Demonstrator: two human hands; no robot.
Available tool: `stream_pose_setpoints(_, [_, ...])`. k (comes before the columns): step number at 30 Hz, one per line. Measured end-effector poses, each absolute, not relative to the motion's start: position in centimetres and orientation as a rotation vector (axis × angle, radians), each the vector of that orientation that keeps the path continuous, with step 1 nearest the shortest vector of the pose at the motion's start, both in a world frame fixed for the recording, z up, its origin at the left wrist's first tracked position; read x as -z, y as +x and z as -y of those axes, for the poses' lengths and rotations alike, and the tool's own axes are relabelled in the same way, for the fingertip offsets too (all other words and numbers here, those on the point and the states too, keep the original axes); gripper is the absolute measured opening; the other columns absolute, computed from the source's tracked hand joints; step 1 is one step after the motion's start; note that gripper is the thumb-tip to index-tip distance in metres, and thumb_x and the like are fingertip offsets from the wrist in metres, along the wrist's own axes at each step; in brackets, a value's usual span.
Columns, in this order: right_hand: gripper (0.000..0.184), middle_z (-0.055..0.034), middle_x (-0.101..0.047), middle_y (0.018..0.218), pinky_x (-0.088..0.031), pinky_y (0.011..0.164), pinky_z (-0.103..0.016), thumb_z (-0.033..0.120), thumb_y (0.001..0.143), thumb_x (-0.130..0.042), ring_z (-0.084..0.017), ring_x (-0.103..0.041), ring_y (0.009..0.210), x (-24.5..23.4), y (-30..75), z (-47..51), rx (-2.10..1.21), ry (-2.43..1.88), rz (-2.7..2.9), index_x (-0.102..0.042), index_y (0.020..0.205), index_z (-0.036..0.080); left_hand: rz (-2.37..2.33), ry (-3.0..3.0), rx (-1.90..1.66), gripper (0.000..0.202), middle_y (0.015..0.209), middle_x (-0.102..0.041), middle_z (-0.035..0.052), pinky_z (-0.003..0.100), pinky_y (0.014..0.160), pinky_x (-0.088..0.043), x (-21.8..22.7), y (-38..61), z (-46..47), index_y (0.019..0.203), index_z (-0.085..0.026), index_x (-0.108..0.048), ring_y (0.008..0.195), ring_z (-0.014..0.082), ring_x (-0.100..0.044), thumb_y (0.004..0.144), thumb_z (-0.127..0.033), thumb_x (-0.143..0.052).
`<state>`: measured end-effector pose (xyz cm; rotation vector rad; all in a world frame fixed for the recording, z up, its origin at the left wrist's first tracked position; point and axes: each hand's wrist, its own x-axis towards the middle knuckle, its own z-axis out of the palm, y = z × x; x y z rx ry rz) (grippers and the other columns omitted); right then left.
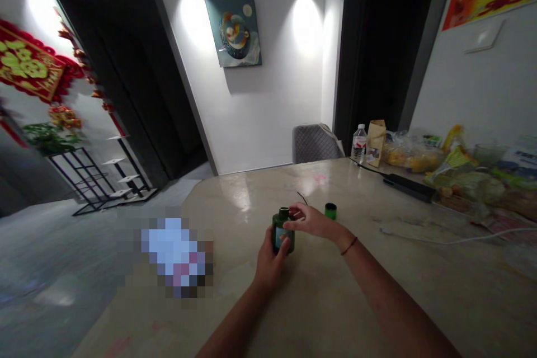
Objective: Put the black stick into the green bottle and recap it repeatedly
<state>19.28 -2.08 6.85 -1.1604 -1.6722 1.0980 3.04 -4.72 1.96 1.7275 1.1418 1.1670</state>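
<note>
A small dark green bottle with a pale label stands upright, its neck uncapped. My left hand is wrapped round its lower part, thumb across the front. Close beside the bottle's neck and shoulder is my right hand, its fingers curled in and the thumb near the bottle. What those fingers hold, if anything, is too small to make out. A thin dark curved strip shows just behind the right hand; whether it is touched is unclear. The green cap sits on the table to the right of that hand.
The marble-patterned table bears a blurred-out patch at left. To the right lie a white cable, a black power strip, a water bottle, a paper bag and plastic food bags. Behind stands a grey chair.
</note>
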Motion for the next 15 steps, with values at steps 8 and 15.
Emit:
stream_pose_setpoints(8, [0.055, -0.0077, -0.060, 0.098, -0.046, 0.077, -0.031, 0.033, 0.055, -0.075, -0.018, -0.057, 0.087, -7.5, 18.3, 2.9, -0.871, -1.278, 1.722, -0.051, 0.100, 0.014, -1.090, 1.791, -1.177, 0.056, 0.121, -0.053, 0.0092, 0.036, 0.092, -0.039, -1.7, 3.0, 4.5, 0.128, -0.017, -0.035, 0.108, 0.0222, -0.051, 0.079, -0.043, -0.049])
stream_pose_setpoints(15, [0.063, -0.0074, -0.058, 0.103, -0.045, 0.077, -0.030, 0.033, 0.053, -0.074, -0.018, -0.055, 0.092, -6.1, 18.1, 1.7, -0.776, -1.232, 1.633, -0.049, 0.108, 0.015, -1.082, 1.713, -1.184, 0.080, 0.137, -0.034, 0.0123, 0.037, 0.096, -0.037, -0.9, 3.2, 4.0, 0.138, -0.023, 0.000, 0.115, 0.0212, -0.048, 0.079, -0.044, -0.049])
